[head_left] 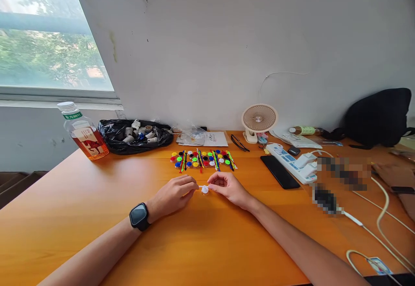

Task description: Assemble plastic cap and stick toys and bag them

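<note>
My left hand [177,193], with a black watch on its wrist, pinches one end of a thin white stick [200,186]. The fingertips of my right hand [229,189] are closed at the other end of it, its remaining fingers curled. Between my fingertips is a small round white piece [205,189] with a clear part below, low over the table. Whether stick and round piece are joined is too small to tell. Beyond my hands lie several round coloured pieces [195,164], sorted in groups between bundles of thin coloured sticks [215,161].
A tea bottle [84,134] and a black plastic bag [136,146] of grey pieces stand at the back left. Rightward are a small fan [259,118], a phone [279,171], a power strip [288,161], cables and a black bag [378,117]. Another person's arm [397,180] shows at the right edge.
</note>
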Tool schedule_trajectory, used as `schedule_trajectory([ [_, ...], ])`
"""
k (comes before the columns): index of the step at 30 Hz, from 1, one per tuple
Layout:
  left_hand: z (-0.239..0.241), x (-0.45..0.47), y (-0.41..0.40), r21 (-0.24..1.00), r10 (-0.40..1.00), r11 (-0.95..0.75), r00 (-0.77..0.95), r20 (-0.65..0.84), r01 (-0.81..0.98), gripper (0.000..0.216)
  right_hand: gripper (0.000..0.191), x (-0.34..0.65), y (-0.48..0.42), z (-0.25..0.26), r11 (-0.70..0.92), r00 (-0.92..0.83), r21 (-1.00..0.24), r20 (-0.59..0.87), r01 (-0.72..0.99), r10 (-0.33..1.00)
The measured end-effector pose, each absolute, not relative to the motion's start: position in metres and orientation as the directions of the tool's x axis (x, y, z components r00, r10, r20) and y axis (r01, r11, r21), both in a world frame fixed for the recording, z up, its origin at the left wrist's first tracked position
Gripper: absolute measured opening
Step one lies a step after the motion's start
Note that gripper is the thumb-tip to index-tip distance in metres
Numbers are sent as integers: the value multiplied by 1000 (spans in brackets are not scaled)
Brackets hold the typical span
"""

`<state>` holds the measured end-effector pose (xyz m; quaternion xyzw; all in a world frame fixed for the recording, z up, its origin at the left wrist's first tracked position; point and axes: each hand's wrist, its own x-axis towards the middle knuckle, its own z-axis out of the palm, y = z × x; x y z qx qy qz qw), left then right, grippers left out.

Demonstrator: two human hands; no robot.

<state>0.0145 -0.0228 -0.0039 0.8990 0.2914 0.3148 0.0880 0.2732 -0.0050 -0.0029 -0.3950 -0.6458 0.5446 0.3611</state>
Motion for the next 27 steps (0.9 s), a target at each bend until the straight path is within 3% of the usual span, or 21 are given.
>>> schedule_trajectory([
  [7, 6, 23, -29, 373, 574, -813, 720, 390, 446, 37, 34, 273, -4, -8, 160, -430, -969, 66, 186, 901],
  [18, 9, 36, -34, 262, 615, -789, 714, 336, 556, 18, 16, 267, -7, -9, 250, -425, -922, 107, 296, 899],
  [23, 10, 31, -37, 327, 629, -777, 681, 376, 537, 30, 19, 274, -7, -1, 304, -356, -868, 162, 391, 920],
  [27, 13, 24, -36, 411, 695, -718, 539, 476, 562, 46, 31, 281, -10, 11, 298, -209, -781, 216, 549, 954],
])
